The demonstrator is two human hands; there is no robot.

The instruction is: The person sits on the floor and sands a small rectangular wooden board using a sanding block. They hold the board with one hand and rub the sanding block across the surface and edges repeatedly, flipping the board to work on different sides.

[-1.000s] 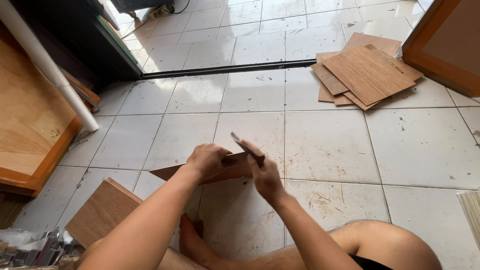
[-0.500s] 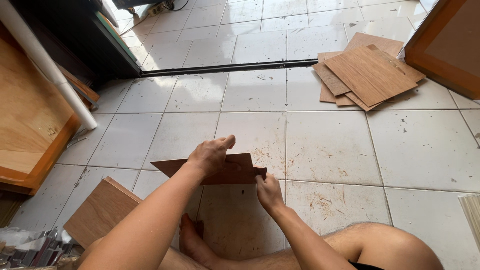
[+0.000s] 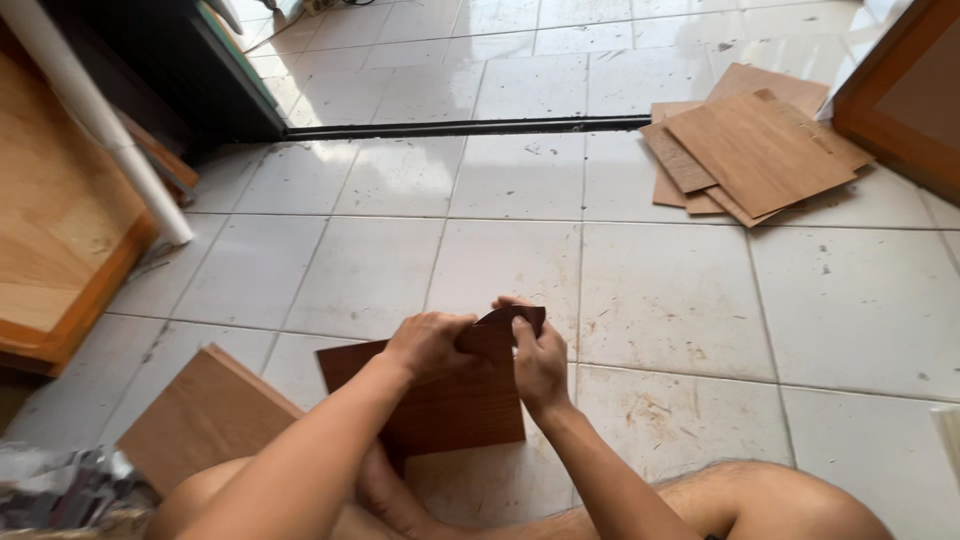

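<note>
Pale wood fills the far left: a framed wooden panel (image 3: 50, 250) lies flat beside a leaning white pipe (image 3: 100, 130), and below it a lighter plywood board (image 3: 205, 415) rests on the tiled floor (image 3: 660, 290) next to a crumpled foil-like heap (image 3: 60, 490) in the corner. Just right of that board, the dark brown veneer sheet (image 3: 450, 405) lies directly in front of the person, its long axis running left to right, with its far right corner curled upward. The left hand (image 3: 425, 345) presses curled fingers on the sheet's far edge, and the right hand (image 3: 540, 360) pinches the lifted corner between thumb and fingers; both meet at that corner, the right slightly nearer it. Farther right, well apart, a loose stack of plywood pieces (image 3: 755, 150) sits near an orange-framed panel (image 3: 900, 100). No container shows.
</note>
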